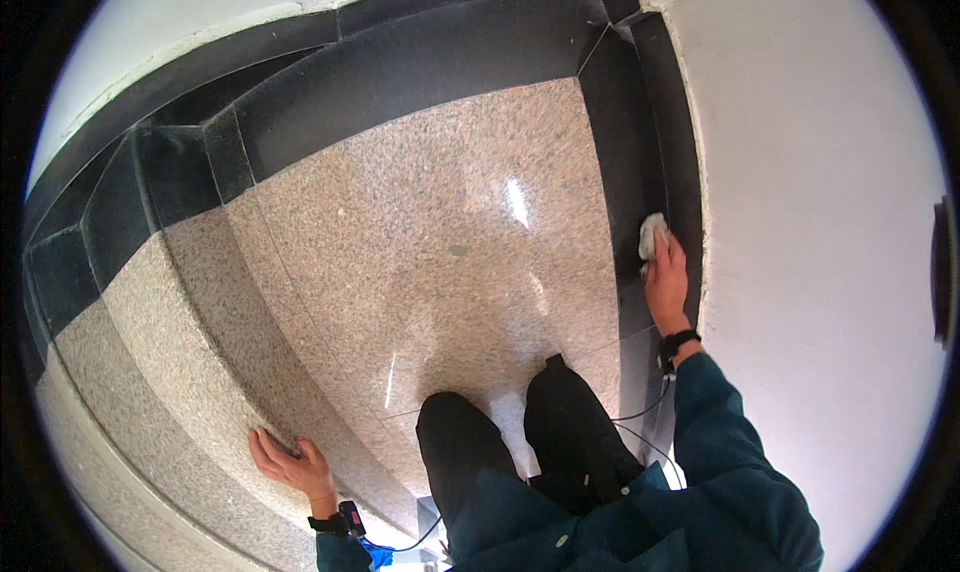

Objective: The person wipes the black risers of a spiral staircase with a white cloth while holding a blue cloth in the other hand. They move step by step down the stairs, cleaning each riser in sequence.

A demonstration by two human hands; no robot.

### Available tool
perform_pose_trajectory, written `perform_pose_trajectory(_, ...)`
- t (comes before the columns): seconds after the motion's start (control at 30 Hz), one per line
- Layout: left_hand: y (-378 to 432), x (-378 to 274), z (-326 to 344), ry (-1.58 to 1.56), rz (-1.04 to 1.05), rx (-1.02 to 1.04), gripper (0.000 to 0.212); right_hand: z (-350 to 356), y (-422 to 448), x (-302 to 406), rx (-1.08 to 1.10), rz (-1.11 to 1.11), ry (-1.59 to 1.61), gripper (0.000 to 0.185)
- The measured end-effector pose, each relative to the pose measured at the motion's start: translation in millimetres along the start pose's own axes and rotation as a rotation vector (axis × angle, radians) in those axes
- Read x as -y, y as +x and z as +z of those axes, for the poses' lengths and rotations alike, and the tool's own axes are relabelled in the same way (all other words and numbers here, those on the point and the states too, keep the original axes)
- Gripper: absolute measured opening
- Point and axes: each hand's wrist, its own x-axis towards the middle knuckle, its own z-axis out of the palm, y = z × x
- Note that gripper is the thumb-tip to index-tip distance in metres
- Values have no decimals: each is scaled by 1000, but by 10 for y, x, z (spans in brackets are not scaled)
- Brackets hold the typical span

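A crumpled white cloth (pixel 652 234) is under the fingers of my right hand (pixel 666 281), pressed against the black stone border (pixel 634 159) along the right wall. My left hand (pixel 291 468) rests on the edge of a speckled granite step (pixel 217 354). Its thumb and fingers are spread over that edge, with no loose object visible in them. Dark bands with small devices are on both wrists. Between my hands, the speckled granite landing (pixel 450 197) spreads out before my knees.
Steps descend on the left, edged by black stone skirting (pixel 180 167). A white wall (pixel 795 197) rises close on the right, with a dark object (pixel 940 272) at its far side. Thin black cables (pixel 649 410) run from the wrist devices. Something blue (pixel 379 553) lies near my left sleeve.
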Motion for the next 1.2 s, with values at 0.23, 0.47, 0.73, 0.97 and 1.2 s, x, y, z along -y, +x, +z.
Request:
perform_pose_trajectory(0.23,3,17,17,1,26,-27,57,98,181,-28,-59,-56,-31,66)
perform_pose_trajectory(0.47,158,-11,-37,-41,-30,-8,54,160,1443,182,-137,-132,-93,61)
perform_pose_trajectory(0.73,863,20,-95,-165,-21,10,50,-569,2319,498,-257,-443,-402,45)
perform_pose_trajectory(0.97,1336,-18,147,-86,-10,-52,51,-751,3128,551,-368,-523,-689,36)
perform_pose_trajectory(1.2,1337,41,228,-85,47,-97,49,-417,3377,503,-310,-481,-763,27)
